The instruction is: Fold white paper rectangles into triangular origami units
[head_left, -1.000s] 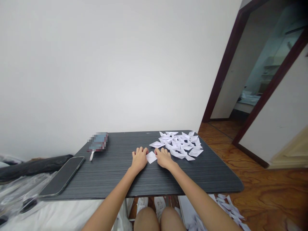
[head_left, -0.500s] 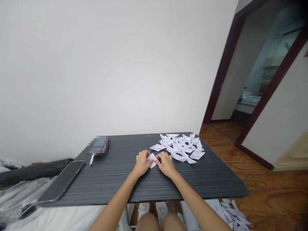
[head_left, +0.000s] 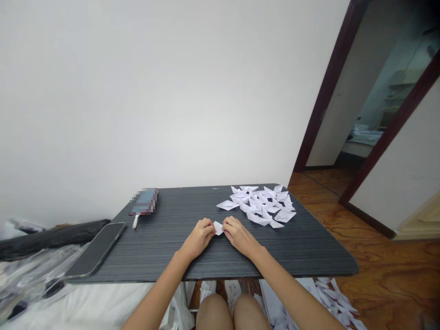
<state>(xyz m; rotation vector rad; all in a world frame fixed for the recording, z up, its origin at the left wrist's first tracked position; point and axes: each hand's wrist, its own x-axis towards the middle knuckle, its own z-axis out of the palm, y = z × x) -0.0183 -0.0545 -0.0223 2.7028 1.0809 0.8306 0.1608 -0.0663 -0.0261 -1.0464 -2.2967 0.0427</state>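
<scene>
My left hand (head_left: 199, 237) and my right hand (head_left: 237, 234) meet over the middle of the dark table (head_left: 172, 256). Between their fingertips they pinch a small folded piece of white paper (head_left: 217, 227), which is mostly hidden by the curled fingers. Both hands rest low on the tabletop. Just beyond my right hand, at the table's far right, lies a heap of several folded white paper boats (head_left: 261, 204).
A black phone (head_left: 96, 248) lies at the table's left edge. A blurred-out device (head_left: 144, 201) with a white cable sits at the far left. White paper sheets (head_left: 330, 300) litter the wooden floor at the right. A doorway (head_left: 374, 105) opens at the right.
My hands have drawn closer together and curled around the paper. It lay flat and wider between them before; now only a small folded tip shows. The camera view shifted slightly.
</scene>
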